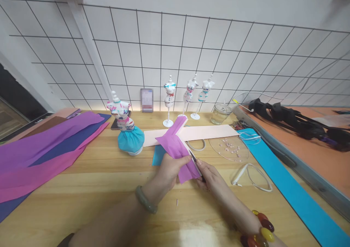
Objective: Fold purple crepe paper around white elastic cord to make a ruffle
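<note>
Purple paper (pixel 175 145) with a white edge is held up over the wooden table. My left hand (pixel 175 167) pinches it, thumb on top. Dark scissors (pixel 193 156) lie along the paper's right edge, and my right hand (pixel 207 174) is closed round their handles, which are mostly hidden by the fingers. Behind the purple paper lies a pale pink strip (pixel 210 132). A small blue piece (pixel 159 155) sits left of my left hand. Further left stands a mini mannequin (pixel 120 116) in a puffed blue skirt (pixel 131 139).
Several small mannequins (pixel 169 94) stand along the back by a glass jar (pixel 221 114). Purple, navy and pink sheets (pixel 49 141) cover the left side. On the right are beads on a clear dish (pixel 229 148), white elastic (pixel 257 177) and a long blue strip (pixel 290 188).
</note>
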Available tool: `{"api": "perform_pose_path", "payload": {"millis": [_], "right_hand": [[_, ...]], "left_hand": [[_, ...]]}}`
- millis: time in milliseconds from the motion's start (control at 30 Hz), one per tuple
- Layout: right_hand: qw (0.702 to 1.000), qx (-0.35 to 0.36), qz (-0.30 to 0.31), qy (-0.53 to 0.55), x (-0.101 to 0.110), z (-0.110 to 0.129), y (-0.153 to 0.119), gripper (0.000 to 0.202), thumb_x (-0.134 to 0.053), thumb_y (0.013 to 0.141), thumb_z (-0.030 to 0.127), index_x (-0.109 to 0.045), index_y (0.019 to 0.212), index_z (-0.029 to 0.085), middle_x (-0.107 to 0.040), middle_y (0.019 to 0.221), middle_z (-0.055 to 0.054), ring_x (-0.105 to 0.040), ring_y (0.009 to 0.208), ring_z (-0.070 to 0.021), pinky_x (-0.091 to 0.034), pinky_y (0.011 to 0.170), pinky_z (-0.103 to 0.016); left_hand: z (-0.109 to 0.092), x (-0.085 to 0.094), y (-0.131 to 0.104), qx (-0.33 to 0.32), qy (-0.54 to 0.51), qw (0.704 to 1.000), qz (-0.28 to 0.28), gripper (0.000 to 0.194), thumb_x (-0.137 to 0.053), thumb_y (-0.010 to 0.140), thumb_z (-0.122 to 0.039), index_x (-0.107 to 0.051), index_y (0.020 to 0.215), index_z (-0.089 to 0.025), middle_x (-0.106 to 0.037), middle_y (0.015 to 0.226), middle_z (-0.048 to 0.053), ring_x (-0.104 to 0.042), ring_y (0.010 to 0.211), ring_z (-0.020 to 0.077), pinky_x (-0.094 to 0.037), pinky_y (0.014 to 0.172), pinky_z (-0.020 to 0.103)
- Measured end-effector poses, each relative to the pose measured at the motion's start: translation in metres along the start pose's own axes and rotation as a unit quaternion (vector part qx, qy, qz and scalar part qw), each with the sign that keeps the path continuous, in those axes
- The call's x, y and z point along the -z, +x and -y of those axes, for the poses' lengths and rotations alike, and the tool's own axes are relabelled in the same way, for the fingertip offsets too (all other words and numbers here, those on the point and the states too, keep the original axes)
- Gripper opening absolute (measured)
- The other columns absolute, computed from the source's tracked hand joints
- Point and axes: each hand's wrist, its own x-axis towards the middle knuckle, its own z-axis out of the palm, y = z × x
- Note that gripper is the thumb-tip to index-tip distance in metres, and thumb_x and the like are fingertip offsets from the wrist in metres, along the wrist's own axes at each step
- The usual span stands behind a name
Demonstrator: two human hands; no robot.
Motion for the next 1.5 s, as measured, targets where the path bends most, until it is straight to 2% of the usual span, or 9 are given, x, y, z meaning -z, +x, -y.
{"api": "perform_pose_path", "payload": {"millis": [333,733,933,1100,1333,1500], "right_hand": [[1.0,0.009,-0.008,-0.009,0.001,-0.002,0.001,0.05,-0.038,0.082,0.064,-0.035,0.055,0.022,-0.031,0.04,0.007,-0.026,0.038,-0.0087,-0.019,0.042,-0.025],[1.0,0.01,-0.018,-0.01,0.003,-0.006,0.002,0.049,-0.037,0.083,0.063,-0.037,0.056,0.022,-0.031,0.041,0.007,-0.026,0.039,-0.0085,-0.017,0.042,-0.025],[1.0,0.017,-0.017,-0.006,0.003,-0.006,0.003,0.048,-0.038,0.084,0.062,-0.036,0.058,0.022,-0.03,0.042,0.008,-0.025,0.039,-0.0084,-0.018,0.042,-0.025],[1.0,0.016,-0.016,-0.011,0.002,-0.003,0.002,0.048,-0.039,0.082,0.063,-0.036,0.059,0.021,-0.029,0.046,0.008,-0.025,0.042,-0.0083,-0.019,0.043,-0.024],[1.0,0.017,-0.008,0.01,-0.001,-0.001,0.001,0.046,-0.041,0.082,0.061,-0.034,0.06,0.022,-0.028,0.049,0.008,-0.025,0.042,-0.0078,-0.018,0.042,-0.024],[1.0,0.009,0.003,0.023,-0.003,0.006,-0.002,0.043,-0.041,0.084,0.057,-0.037,0.061,0.021,-0.031,0.047,0.008,-0.025,0.041,-0.0076,-0.018,0.041,-0.024]], "left_hand": [[-0.001,-0.002,0.0,0.013,-0.015,1.0,-0.003,0.032,-0.081,0.05,-0.02,-0.064,0.077,-0.015,-0.066,0.073,0.003,-0.062,0.071,0.0183,-0.049,0.067,0.029],[-0.001,-0.002,-0.001,0.006,-0.016,1.0,0.017,0.031,-0.079,0.054,-0.019,-0.062,0.08,-0.015,-0.065,0.074,0.002,-0.062,0.073,0.0176,-0.049,0.069,0.03],[-0.005,-0.002,-0.003,0.006,-0.022,0.999,0.034,0.031,-0.078,0.056,-0.02,-0.06,0.08,-0.015,-0.063,0.073,0.001,-0.059,0.07,0.0155,-0.047,0.066,0.027],[-0.012,-0.001,-0.001,0.01,-0.075,0.997,0.002,0.027,-0.074,0.065,-0.028,-0.058,0.081,-0.015,-0.06,0.071,0.0,-0.056,0.064,0.0121,-0.045,0.062,0.025],[-0.008,0.001,0.002,0.005,-0.079,0.997,-0.021,0.029,-0.078,0.058,-0.02,-0.059,0.079,-0.014,-0.063,0.072,0.002,-0.057,0.065,0.0136,-0.046,0.065,0.027],[-0.008,-0.002,0.0,0.004,-0.076,0.997,-0.014,0.029,-0.078,0.057,-0.018,-0.06,0.079,-0.013,-0.064,0.071,0.001,-0.057,0.065,0.0133,-0.046,0.064,0.026]]}}
